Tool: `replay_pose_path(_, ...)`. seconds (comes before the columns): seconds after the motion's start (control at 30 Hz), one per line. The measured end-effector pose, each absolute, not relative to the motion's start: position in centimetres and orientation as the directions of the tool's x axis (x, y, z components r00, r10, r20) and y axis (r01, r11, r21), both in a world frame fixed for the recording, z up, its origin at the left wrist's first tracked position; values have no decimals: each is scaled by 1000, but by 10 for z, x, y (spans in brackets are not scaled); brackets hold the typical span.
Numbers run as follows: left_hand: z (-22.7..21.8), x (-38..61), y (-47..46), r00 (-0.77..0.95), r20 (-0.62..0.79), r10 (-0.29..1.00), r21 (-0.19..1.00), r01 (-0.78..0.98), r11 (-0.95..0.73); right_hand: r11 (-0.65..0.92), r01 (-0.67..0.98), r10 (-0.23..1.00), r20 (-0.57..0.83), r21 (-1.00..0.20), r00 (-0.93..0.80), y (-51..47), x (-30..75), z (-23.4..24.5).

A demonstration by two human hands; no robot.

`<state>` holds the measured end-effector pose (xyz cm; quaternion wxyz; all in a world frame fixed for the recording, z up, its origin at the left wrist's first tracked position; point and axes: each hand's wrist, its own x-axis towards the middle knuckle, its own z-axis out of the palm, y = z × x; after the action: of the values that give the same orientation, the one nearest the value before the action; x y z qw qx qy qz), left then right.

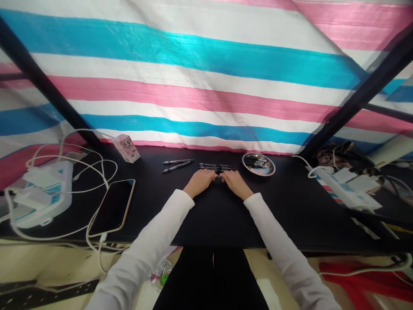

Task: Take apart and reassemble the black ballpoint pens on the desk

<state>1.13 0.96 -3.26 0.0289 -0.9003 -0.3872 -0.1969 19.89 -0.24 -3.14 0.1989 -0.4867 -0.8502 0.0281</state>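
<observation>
My left hand and my right hand lie palm down on a black desktop, with their fingertips nearly meeting. A small dark object sits between the fingertips, but it is too small to identify or to tell whether it is held. Just beyond my hands, a few black pens lie side by side. Two more pens lie further left, nearer my left hand. A round steel dish holding dark pens sits to the right of my right hand.
A black smartphone and a white power strip with tangled cables lie at left. Another power strip sits at right. A small pink-and-white box stands at the back. A striped tarpaulin hangs behind the desk.
</observation>
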Motion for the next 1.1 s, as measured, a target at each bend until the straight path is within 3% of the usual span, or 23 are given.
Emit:
replay_pose_path(0.23, -28, 12, 3, 542, 207, 815, 133, 809, -572, 578, 729, 807, 394, -367, -441, -3, 202, -26)
replay_pose_path(0.47, -25, 10, 2, 549, 209, 809, 158, 798, -582, 587, 707, 803, 394, -393, -448, -9, 202, -22)
replay_pose_path(0.63, -23, 9, 1, 534, 214, 818, 148, 810, -568, 581, 741, 806, 369, -338, -463, -7, 203, -26)
replay_pose_path(0.83, -22, 11, 0, 549, 182, 816, 159, 802, -576, 617, 665, 782, 424, -421, -457, -4, 206, -25)
replay_pose_path(1.1, -22, 11, 0, 527, 174, 832, 202, 808, -554, 603, 675, 793, 409, -425, -451, -10, 203, -22)
